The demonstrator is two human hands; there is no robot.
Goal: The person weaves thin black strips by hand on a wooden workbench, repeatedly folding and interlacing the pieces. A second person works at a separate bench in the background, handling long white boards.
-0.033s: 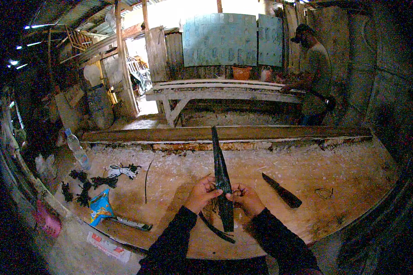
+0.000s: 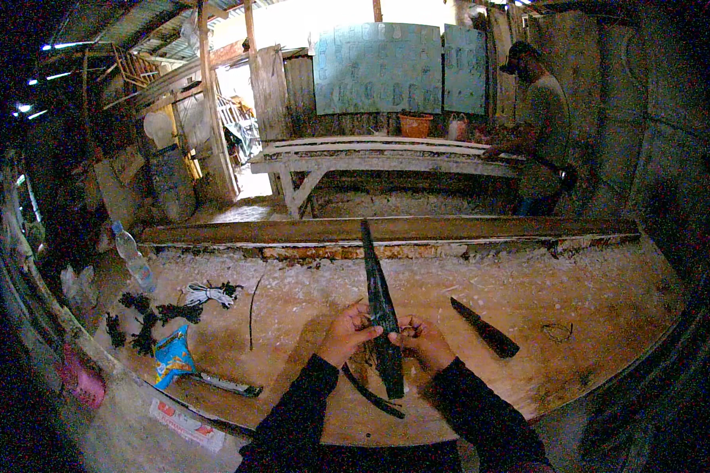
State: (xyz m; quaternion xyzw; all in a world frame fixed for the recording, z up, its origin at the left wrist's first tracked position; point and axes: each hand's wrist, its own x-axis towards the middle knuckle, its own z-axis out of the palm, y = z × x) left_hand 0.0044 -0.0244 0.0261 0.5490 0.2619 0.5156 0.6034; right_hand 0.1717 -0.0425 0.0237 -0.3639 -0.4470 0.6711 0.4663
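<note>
Both my hands hold a long dark tapered strip (image 2: 381, 307) over a wooden workbench (image 2: 592, 315). Its narrow tip points away from me, and its wide end hangs near the bench's front edge. My left hand (image 2: 347, 331) grips the strip's left side at mid-length. Opposite it, my right hand (image 2: 422, 340) pinches the right side. A thin curved dark sliver (image 2: 371, 394) lies on the bench just below my hands.
A shorter dark pointed piece (image 2: 485, 327) lies right of my hands. Left are a blue packet (image 2: 171, 355), a knife-like tool (image 2: 229, 384), white cord (image 2: 205, 294), dark scraps (image 2: 142, 331) and a plastic bottle (image 2: 132, 256). A person (image 2: 540, 126) works at a far white bench (image 2: 371, 154).
</note>
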